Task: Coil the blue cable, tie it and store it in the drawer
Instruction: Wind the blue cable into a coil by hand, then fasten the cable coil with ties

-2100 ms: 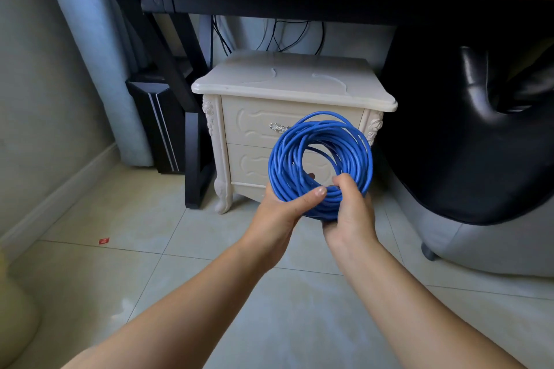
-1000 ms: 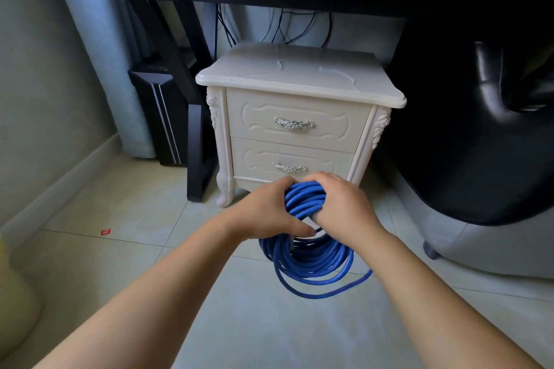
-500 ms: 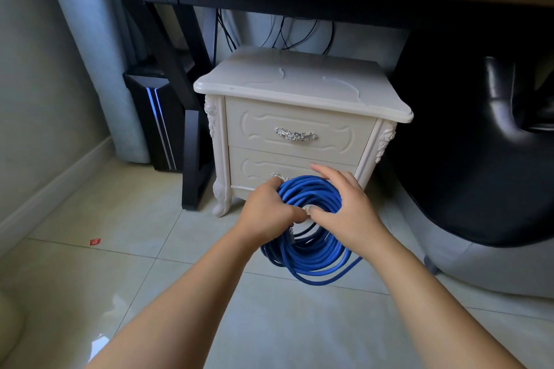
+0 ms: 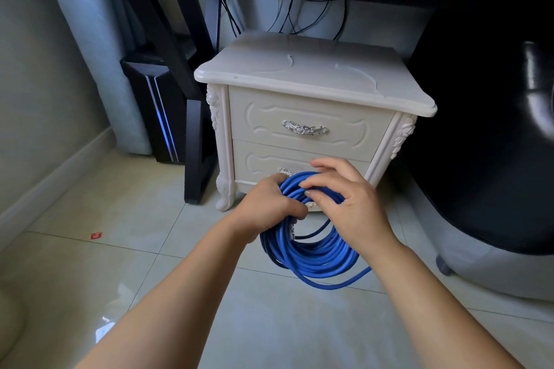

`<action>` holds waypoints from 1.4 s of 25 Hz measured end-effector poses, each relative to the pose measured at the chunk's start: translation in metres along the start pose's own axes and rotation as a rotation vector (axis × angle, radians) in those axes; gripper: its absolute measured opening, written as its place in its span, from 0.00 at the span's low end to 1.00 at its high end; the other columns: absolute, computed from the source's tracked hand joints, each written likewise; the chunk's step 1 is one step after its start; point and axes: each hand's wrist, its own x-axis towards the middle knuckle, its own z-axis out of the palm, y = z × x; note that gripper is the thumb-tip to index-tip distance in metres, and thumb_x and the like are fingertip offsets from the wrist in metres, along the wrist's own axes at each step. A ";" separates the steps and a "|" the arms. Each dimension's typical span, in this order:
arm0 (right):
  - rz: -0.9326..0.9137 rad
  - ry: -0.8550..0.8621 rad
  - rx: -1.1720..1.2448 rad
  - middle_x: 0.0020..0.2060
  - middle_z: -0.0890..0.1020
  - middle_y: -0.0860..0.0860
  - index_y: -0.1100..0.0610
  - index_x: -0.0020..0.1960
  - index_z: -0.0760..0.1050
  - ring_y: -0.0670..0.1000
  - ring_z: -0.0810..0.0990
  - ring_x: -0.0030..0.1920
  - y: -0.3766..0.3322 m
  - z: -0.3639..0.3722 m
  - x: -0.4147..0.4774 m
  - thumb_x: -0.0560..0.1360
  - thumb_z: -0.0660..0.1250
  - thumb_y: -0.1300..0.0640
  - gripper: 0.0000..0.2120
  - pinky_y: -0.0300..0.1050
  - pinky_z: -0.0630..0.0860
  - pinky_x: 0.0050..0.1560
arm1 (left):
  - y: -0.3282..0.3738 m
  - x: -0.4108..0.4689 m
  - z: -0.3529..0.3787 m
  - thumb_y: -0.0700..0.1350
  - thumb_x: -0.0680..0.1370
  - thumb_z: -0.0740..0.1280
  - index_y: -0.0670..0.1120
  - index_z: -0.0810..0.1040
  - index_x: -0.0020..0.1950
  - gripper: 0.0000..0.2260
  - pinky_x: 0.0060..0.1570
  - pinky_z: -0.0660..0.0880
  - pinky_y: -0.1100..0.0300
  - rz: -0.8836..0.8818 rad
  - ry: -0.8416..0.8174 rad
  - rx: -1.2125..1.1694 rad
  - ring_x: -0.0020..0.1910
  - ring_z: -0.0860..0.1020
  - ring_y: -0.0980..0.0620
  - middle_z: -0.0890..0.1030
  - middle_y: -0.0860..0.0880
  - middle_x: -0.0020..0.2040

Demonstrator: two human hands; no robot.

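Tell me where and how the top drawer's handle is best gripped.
Probably at its middle, coming straight from the front: the silver handle lies horizontally at the centre of the shut upper drawer, with nothing in front of it.

Blue cable: smooth plastic sheath.
Nightstand: painted, faint sheen.
Drawer handle: shiny metal.
Floor tiles: glossy.

Top drawer shut, handle free — chair tight on R, desk leg on L; floor open.
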 end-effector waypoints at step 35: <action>0.360 0.069 -0.652 0.77 0.59 0.59 0.59 0.76 0.60 0.58 0.54 0.78 0.080 -0.056 0.179 0.83 0.52 0.55 0.22 0.50 0.53 0.76 | -0.019 0.046 -0.029 0.42 0.61 0.70 0.40 0.76 0.51 0.19 0.35 0.75 0.52 -0.033 0.251 -0.228 0.30 0.76 0.46 0.76 0.45 0.33</action>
